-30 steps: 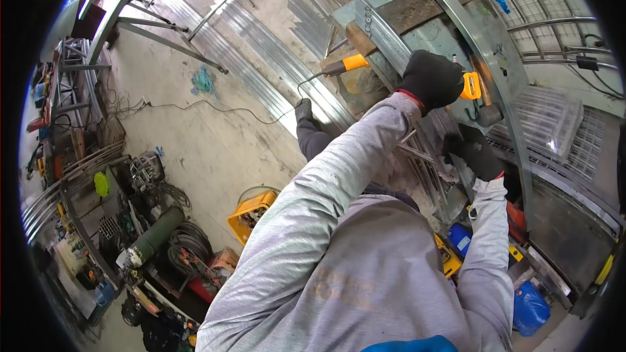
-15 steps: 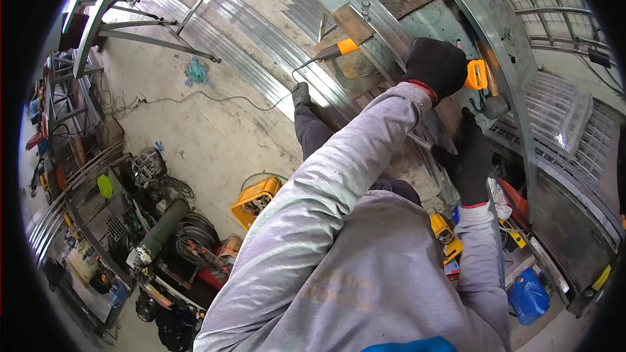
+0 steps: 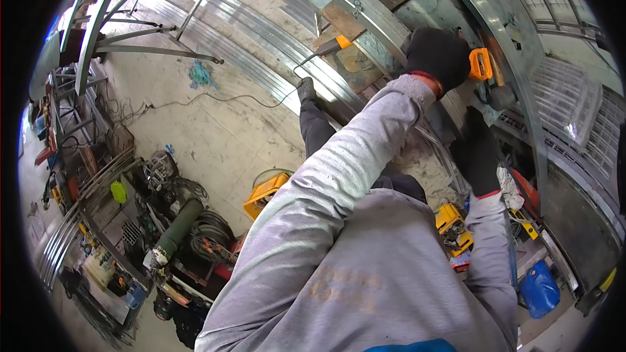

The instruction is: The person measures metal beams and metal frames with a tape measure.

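My left hand [image 3: 437,60], in a black glove, is closed around a long galvanized metal channel [image 3: 373,14] lying at a slant over the workbench. Rows of small holes show near the far end of the channel. Just right of this fist is an orange handle [image 3: 480,64], beside a hammer [image 3: 499,96] with a wooden handle. My right hand [image 3: 477,156], also gloved in black, is lower down near the bench's close edge, with thumb and fingers apart. Whether it touches the channel's near end is hidden.
A curved metal bar [image 3: 521,85] runs along the right of the bench. An orange and grey power tool [image 3: 326,51] lies at the bench's left corner, its cord crossing the floor. Metal profiles [image 3: 261,36] lie on the floor. Yellow tools [image 3: 453,228] and a blue bag [image 3: 540,289] are lower right.
The far part of the channel has lifted and turned, showing more of its side, with my left hand still around it. My right hand has moved slightly right. The view has shifted a little.
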